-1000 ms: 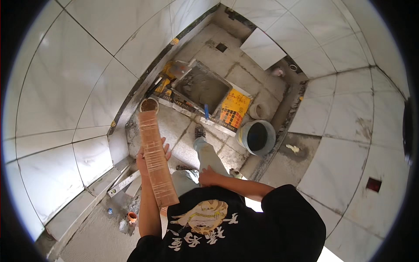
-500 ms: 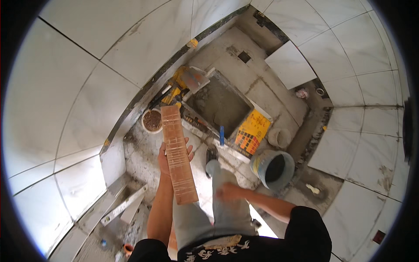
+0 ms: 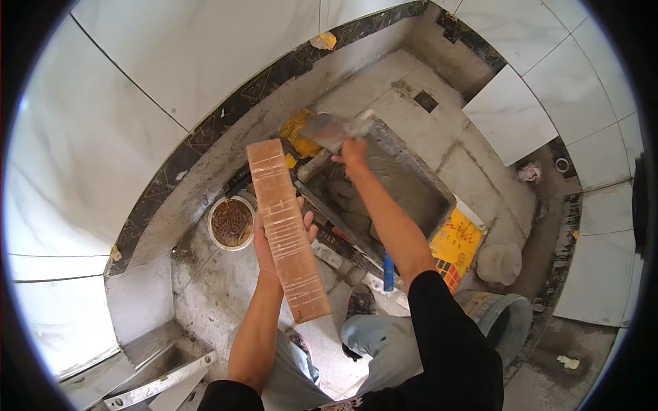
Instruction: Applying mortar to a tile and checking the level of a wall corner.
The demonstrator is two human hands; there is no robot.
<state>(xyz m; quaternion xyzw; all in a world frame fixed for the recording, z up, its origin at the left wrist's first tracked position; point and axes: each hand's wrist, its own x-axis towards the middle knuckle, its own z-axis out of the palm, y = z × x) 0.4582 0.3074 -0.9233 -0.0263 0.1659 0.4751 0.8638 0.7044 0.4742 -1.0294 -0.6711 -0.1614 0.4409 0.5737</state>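
Note:
My left hand (image 3: pixel 266 241) holds a long reddish-brown tile strip (image 3: pixel 288 236) from beneath, its fingertips showing past the right edge. Pale scored lines cross the face turned up to me. My right hand (image 3: pixel 354 153) reaches over the mortar trough (image 3: pixel 419 168), closed at a trowel (image 3: pixel 323 131) by the far left corner; the handle is mostly covered by the hand. Grey mortar (image 3: pixel 401 188) lies in the trough. Left of the tile strip stands a round white tub (image 3: pixel 212 231) with brown bits in it.
A yellow printed bag (image 3: pixel 458 240), a blue-handled tool (image 3: pixel 388 272), a small pale bucket (image 3: pixel 499 264) and a larger bucket (image 3: pixel 500 322) lie right of my arm. A spirit level (image 3: pixel 161 383) is at lower left. Tiled walls (image 3: pixel 137 171) curve around; a loose white tile (image 3: pixel 510 115) leans far right.
My right hand has gone from beside my leg forward to the trowel at the trough. The left hand still holds the tile strip. The view has shifted as I lean forward.

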